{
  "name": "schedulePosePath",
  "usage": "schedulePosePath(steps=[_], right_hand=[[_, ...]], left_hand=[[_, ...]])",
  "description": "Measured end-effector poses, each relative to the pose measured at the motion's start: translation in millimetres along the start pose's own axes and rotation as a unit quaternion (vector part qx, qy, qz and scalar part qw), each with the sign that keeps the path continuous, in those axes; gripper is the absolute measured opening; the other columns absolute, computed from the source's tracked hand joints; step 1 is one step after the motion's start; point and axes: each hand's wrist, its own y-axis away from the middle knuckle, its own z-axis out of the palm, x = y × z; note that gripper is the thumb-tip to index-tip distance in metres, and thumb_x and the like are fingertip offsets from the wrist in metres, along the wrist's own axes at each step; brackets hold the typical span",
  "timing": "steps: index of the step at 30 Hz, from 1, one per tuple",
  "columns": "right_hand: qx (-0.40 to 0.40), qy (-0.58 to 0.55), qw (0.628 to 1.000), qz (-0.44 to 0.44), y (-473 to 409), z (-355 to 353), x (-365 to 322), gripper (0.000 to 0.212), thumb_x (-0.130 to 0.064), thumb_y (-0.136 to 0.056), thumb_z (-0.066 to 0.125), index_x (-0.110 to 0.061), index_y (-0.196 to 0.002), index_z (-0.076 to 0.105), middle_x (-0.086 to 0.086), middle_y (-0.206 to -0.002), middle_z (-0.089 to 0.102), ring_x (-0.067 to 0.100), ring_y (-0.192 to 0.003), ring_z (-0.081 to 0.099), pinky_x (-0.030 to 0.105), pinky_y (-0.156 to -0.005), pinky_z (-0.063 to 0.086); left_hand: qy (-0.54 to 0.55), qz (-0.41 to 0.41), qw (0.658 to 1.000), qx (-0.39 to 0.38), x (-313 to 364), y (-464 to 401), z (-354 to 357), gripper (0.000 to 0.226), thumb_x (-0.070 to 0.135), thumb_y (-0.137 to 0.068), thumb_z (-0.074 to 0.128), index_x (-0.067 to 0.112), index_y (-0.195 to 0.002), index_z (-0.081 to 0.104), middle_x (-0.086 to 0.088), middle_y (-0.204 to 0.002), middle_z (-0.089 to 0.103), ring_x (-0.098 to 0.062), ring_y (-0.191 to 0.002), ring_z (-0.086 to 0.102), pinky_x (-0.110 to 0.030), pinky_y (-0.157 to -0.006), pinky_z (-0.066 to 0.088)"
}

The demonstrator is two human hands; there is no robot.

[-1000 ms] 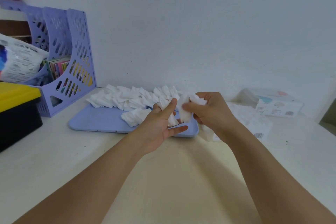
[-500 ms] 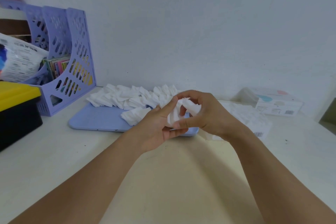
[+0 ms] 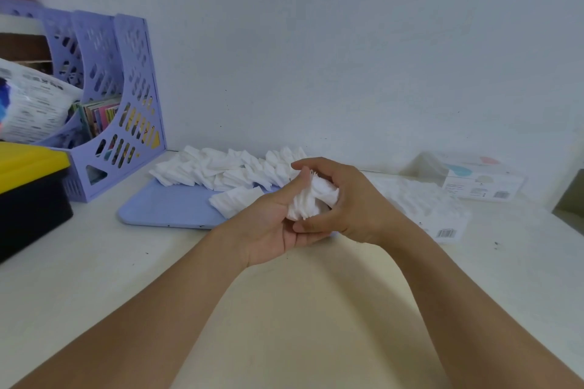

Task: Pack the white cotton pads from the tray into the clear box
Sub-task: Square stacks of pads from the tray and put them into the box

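Note:
Both hands meet over the front right corner of the lilac tray (image 3: 170,208). My left hand (image 3: 271,227) lies palm up under a small stack of white cotton pads (image 3: 311,199), its thumb against the stack. My right hand (image 3: 344,199) curls round the same stack from the right and above. More white pads (image 3: 221,170) lie heaped along the back of the tray. The clear box (image 3: 420,202), holding white pads, sits on the table right of my hands; part of it is hidden by my right wrist.
A lilac file rack (image 3: 126,110) with books stands at the back left. In front of it is a black bin with a yellow lid (image 3: 28,193). A clear lid with a printed label (image 3: 474,180) lies at the back right by the wall.
My right hand has closed further round the pads and pressed them into my left palm. The loose pads now form one tight stack between both hands.

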Motion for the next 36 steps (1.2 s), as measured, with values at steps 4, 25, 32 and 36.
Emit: schedulePosePath(steps=[4,25,32,36], right_hand=[[-0.010,-0.027,0.999,0.018,-1,-2,2,0.086,-0.033,-0.056,0.100,-0.038,-0.132,0.061,-0.015,-0.124,0.067,0.005,-0.122,0.059,0.037,-0.105,0.051],[0.158,-0.241,0.954,0.076,-3,-3,-5,0.018,-0.012,-0.088,0.078,0.001,-0.101,0.076,0.015,-0.094,0.078,0.025,-0.087,0.077,0.034,-0.077,0.063],[0.126,-0.288,0.944,0.104,-3,-5,-2,0.030,-0.028,-0.092,0.072,-0.002,-0.108,0.075,0.016,-0.102,0.078,0.032,-0.099,0.075,0.044,-0.093,0.060],[0.109,-0.412,0.893,0.147,-3,-11,-3,0.036,-0.019,-0.090,0.072,-0.002,-0.121,0.069,0.012,-0.101,0.078,0.023,-0.088,0.076,0.026,-0.070,0.060]], left_hand=[[-0.007,0.004,1.000,0.030,-2,0,3,0.045,0.042,-0.084,0.063,0.015,-0.120,0.067,-0.006,-0.119,0.074,-0.019,-0.104,0.073,-0.033,-0.076,0.063],[0.156,0.046,0.984,0.077,-1,-8,-2,0.037,0.007,-0.083,0.065,0.004,-0.120,0.061,-0.016,-0.105,0.068,-0.025,-0.085,0.071,-0.033,-0.070,0.061],[0.135,0.068,0.979,0.138,-4,-11,-2,0.024,0.006,-0.090,0.059,0.006,-0.114,0.063,-0.019,-0.119,0.064,-0.031,-0.092,0.071,-0.039,-0.071,0.061],[0.127,0.061,0.979,0.147,-4,-10,0,0.035,0.006,-0.092,0.059,0.003,-0.127,0.061,-0.020,-0.123,0.068,-0.030,-0.099,0.071,-0.038,-0.071,0.062]])
